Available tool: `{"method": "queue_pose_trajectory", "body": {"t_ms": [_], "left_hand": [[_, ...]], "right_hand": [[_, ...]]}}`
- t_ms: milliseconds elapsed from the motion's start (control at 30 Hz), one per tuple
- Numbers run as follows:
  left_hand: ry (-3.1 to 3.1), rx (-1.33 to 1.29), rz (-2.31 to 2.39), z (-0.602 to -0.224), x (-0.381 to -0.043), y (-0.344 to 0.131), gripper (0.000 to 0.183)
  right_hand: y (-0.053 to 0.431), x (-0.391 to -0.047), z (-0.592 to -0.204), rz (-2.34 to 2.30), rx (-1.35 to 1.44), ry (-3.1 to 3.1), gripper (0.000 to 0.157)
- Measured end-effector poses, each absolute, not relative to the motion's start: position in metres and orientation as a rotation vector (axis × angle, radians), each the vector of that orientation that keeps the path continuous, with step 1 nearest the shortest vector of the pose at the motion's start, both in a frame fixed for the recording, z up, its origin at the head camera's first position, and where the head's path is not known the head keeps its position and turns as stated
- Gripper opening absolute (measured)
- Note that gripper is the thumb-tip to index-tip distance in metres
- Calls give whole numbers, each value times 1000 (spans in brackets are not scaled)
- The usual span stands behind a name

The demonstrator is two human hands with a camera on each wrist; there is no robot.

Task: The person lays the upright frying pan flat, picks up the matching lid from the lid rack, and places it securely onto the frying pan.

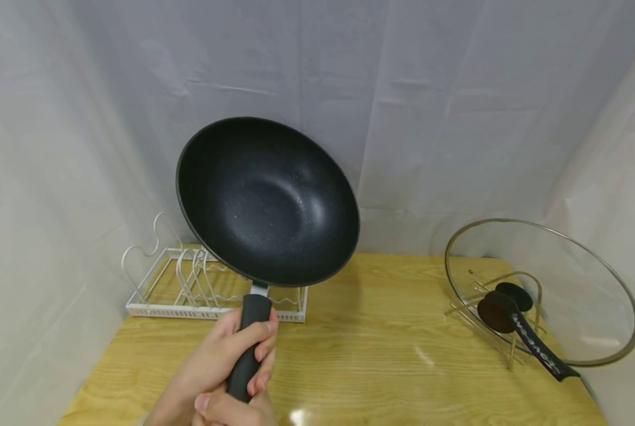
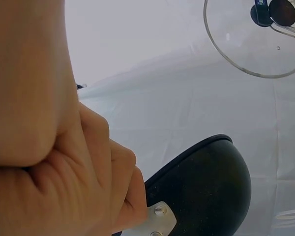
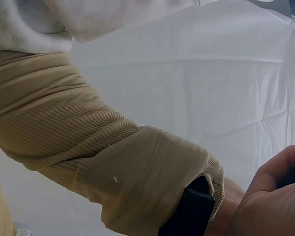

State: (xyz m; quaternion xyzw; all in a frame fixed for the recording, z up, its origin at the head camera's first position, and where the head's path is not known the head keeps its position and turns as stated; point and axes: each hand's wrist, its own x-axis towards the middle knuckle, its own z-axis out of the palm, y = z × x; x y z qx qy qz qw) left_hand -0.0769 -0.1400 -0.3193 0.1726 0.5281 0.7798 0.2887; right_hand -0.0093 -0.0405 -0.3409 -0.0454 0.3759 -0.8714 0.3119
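Left grip (image 1: pixel 227 352) clasps the wok (image 1: pixel 266 201) by its handle (image 1: pixel 256 309), below centre-left; right grip (image 1: pixel 235 410) clutches the handle's bottom end.

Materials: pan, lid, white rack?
Pan: likely metal with a dark nonstick-type coating; smooth satin sheen inside, silvery riveted bracket at the handle.
Lid: probably clear glass, since the backdrop shows through; its shiny rim looks metallic.
White rack: looks like painted or coated metal, going by the thin bent rods; plastic can't be ruled out.
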Motion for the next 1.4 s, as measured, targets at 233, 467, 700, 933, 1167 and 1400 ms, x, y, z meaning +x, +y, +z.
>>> {"method": "queue_pose_trajectory", "body": {"t_ms": [233,467,700,933,1167,1400], "left_hand": [[1421,448,2083,-319,-79,-138,16],[1376,441,2123,-320,-81,-135,17],[1372,489,2149,-324,-82,-133,9],[1417,483,2158,-325,-80,-131,21],[1344,334,2178,-323,-77,-129,18],[1252,250,2218,-321,-76,-128,5]], "right_hand": [[-42,-10,-342,-2356,-154,1042,20],[-43,-9,-340,-2353,-12,1154,22],[-41,-15,-342,-2375,-98,1103,15],[-42,-13,-345,-2404,37,1107,18],[-50,-7,-346,-2430,273,1224,34],[-43,-9,-343,-2359,188,1188,25]]}}
